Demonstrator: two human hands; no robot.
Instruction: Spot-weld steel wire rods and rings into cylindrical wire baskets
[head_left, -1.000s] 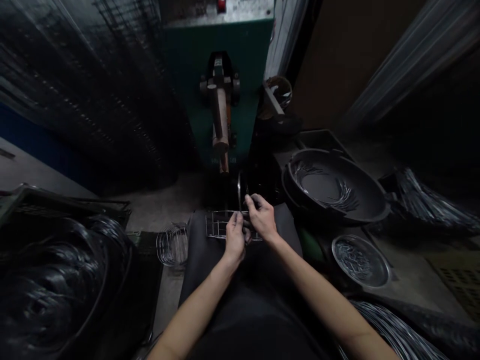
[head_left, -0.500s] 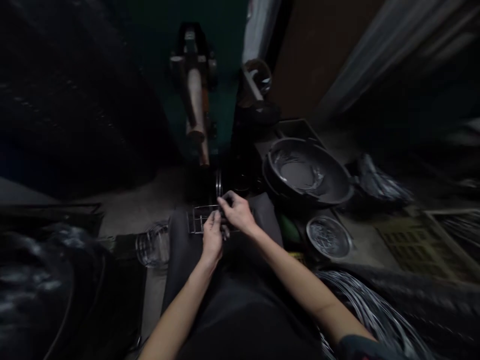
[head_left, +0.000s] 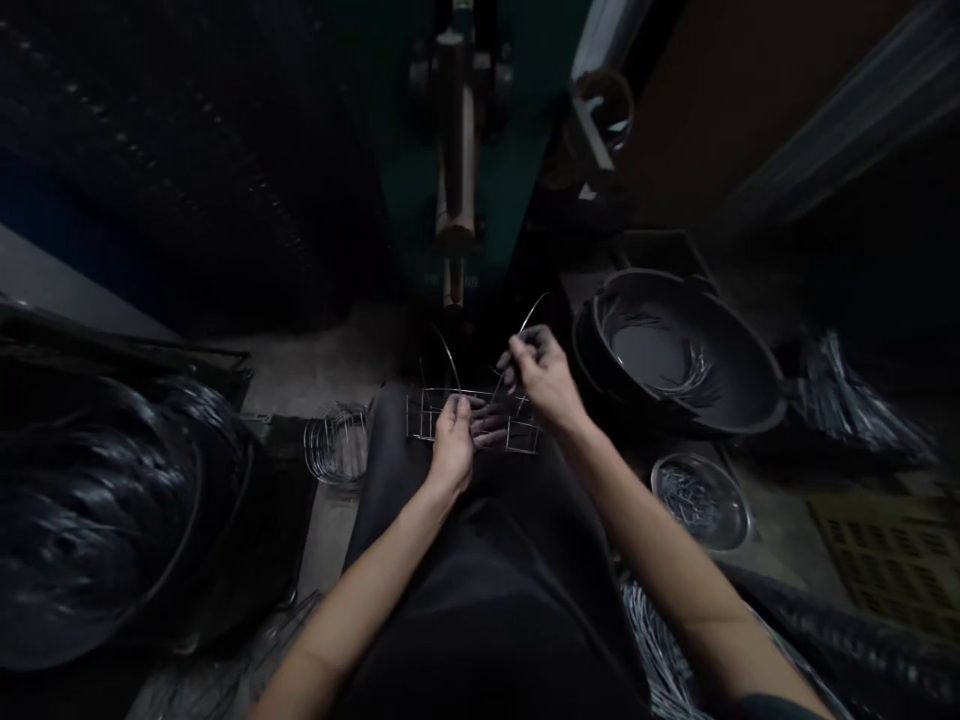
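A small wire grid (head_left: 431,412) lies across my lap, over dark trousers. My left hand (head_left: 454,440) is closed on the grid's middle, fingers curled over its wires. My right hand (head_left: 541,374) is raised a little above the grid's right end and pinches a thin curved wire (head_left: 525,322) that arcs up and to the right. A second curved wire stands up from the grid just left of it. Straight ahead is a green machine with a brown lever arm (head_left: 456,190).
A large dark basin (head_left: 679,350) with loose wires sits to the right, with a small round dish (head_left: 701,500) of short wire pieces below it. Wire hoops (head_left: 337,442) lie left of my knee. Big coils of wire (head_left: 97,510) fill the left side.
My right hand has lifted off the grid and drawn a curved wire upward. The left hand stays on the grid. The view swung right, then back left.
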